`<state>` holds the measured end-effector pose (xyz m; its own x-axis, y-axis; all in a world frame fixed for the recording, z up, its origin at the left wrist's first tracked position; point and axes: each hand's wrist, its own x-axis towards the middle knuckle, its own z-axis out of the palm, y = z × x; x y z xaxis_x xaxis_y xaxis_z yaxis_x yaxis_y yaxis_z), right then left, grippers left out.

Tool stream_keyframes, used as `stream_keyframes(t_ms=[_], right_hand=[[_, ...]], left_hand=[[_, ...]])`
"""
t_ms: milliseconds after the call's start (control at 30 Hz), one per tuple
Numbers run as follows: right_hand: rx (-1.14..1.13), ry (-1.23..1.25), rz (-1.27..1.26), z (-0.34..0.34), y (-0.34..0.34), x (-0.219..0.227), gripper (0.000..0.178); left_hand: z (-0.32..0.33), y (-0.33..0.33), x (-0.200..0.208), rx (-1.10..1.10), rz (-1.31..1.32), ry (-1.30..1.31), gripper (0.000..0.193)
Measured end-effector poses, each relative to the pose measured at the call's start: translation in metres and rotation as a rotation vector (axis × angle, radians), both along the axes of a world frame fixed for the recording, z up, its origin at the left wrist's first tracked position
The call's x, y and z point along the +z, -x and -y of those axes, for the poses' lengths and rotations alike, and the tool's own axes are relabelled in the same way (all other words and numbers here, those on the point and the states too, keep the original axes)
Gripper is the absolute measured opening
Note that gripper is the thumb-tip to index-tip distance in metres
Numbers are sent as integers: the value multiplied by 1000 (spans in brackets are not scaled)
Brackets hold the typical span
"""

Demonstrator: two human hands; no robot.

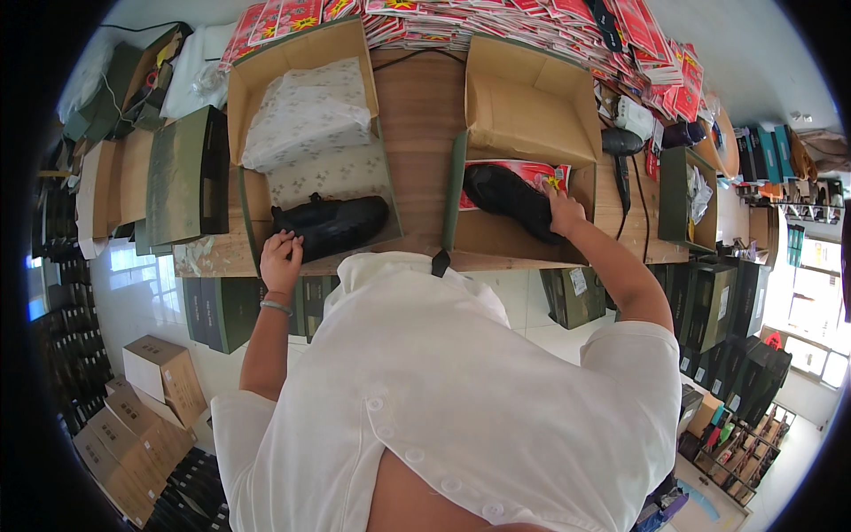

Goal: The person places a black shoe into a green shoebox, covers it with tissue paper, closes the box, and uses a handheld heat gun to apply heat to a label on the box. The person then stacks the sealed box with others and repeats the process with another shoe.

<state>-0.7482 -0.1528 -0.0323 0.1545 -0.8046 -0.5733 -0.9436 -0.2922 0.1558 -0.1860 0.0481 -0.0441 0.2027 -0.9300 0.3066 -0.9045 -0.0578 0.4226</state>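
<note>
Two shoe boxes stand open side by side on the wooden table. In the left shoe box (394, 217) a black shoe (341, 222) lies sideways on patterned tissue paper (310, 115). My left hand (282, 255) grips its left end, the fingers bent over the edge. A second black shoe (510, 197) is in the right shoe box (483, 238), slanting over a red printed card (557, 175). My right hand (566, 213) holds that shoe by its right side, fingers closed against it. The fingers' undersides are hidden.
Piles of red printed cards (532, 27) line the table's far edge. A black hair dryer (622, 142) with a cord lies right of the right box. Closed green boxes (182, 177) stand at left. Brown cartons (160, 381) and more shoe boxes (572, 297) are on the floor.
</note>
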Motion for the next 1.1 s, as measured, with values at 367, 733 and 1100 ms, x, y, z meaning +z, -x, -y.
stream_keyframes(t_ms=[367, 733, 1100], right_hand=[[60, 99, -11, -2, 6, -17, 86], [-247, -281, 384, -62, -21, 29, 90], [-787, -715, 816, -69, -36, -14, 112]], left_hand=[[1, -1, 0, 14, 22, 29, 10], [1, 5, 4, 13, 3, 77, 9], [0, -3, 0, 2, -19, 77, 14]])
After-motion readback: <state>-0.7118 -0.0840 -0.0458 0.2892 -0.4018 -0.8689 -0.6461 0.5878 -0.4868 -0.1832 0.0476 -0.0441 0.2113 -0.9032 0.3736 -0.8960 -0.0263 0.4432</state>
